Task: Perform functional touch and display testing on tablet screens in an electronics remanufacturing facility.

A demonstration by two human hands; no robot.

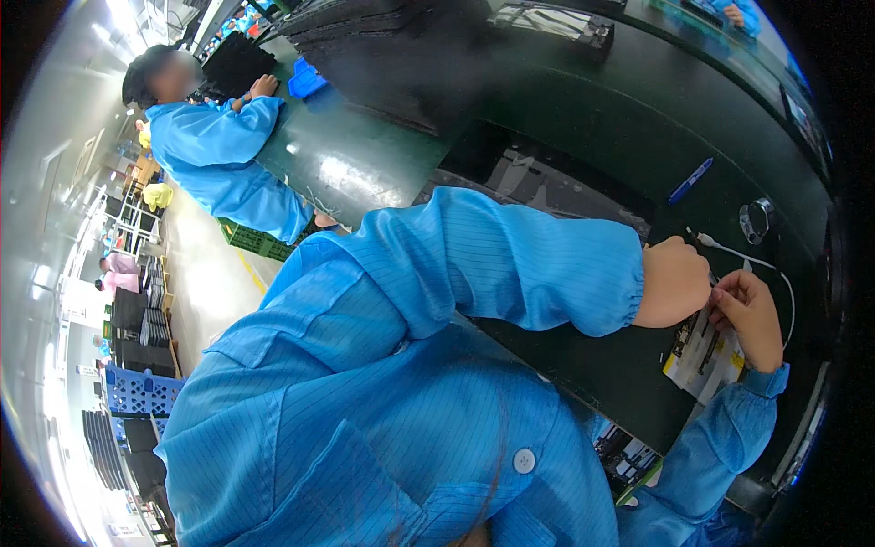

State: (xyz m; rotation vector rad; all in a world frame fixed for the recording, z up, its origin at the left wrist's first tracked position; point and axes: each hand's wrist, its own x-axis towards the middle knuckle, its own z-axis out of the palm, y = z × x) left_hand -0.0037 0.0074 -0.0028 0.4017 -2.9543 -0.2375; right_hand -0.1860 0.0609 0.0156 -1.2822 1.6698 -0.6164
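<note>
My left hand (676,281) reaches across from the left, its fingers curled and closed near the table's right end. My right hand (753,314) comes up from the lower right and meets it, thumb and fingers pinched together. A small dark piece shows between the two hands, too small to name, and the left fingertips are hidden. Just below them lies a flat, printed yellow-and-white sheet or packet (682,368) with dark, slim parts on it, partly covered by my right hand. A white cable (773,268) curves around the right hand's far side.
A blue pen (690,180) and a round, clear-and-dark object (756,221) lie beyond my hands. A black tray (583,193) sits past my left sleeve. Dark stacked sheets (365,46) and a blue bin (306,80) stand farther off. A co-worker (214,137) in blue sits at the left.
</note>
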